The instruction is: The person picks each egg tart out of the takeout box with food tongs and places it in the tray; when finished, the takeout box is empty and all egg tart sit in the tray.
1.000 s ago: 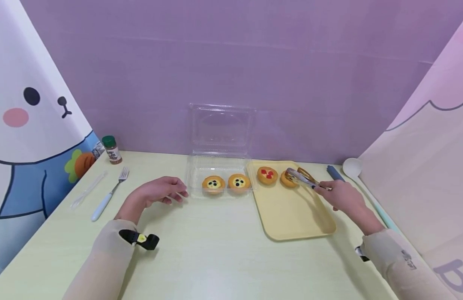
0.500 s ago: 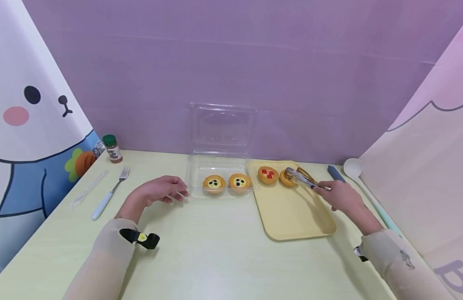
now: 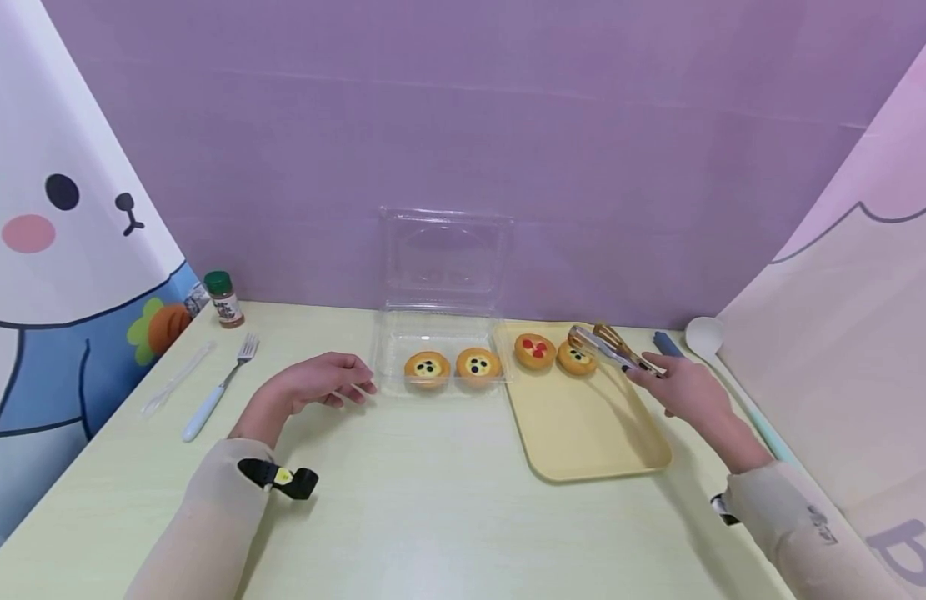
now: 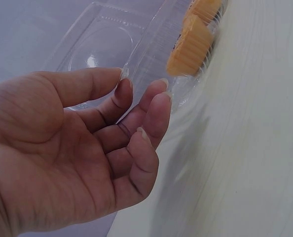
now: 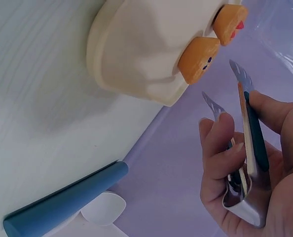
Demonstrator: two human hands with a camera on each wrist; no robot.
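My right hand (image 3: pixel 683 390) grips small metal food tongs (image 5: pixel 250 163) between thumb and fingers. Their tips stand apart above an egg tart (image 3: pixel 577 358) with dark berries, which sits on the yellow tray (image 3: pixel 583 433). Beside that tart is another one (image 3: pixel 534 351) topped with red pieces. My left hand (image 3: pixel 320 385) hovers with loosely bent fingers at the left edge of the clear plastic clamshell box (image 3: pixel 413 333); in the left wrist view its fingertips overlap the box's edge. Two dark-berry tarts (image 3: pixel 452 367) lie inside the box, whose lid (image 3: pixel 446 254) stands raised.
Left of the box lie a fork (image 3: pixel 221 387) with a pale blue handle and a clear plastic fork (image 3: pixel 179 379). A green-capped spice jar (image 3: pixel 224 298) stands at the back left. On the right are a white spoon (image 3: pixel 705 336) and a blue handle (image 5: pixel 65 200). A purple backdrop (image 3: pixel 447 125) rises behind.
The tongs have spread and lifted slightly off the dark-berry tart, so its top shows again. The tart stays on the tray. My left hand holds its place.
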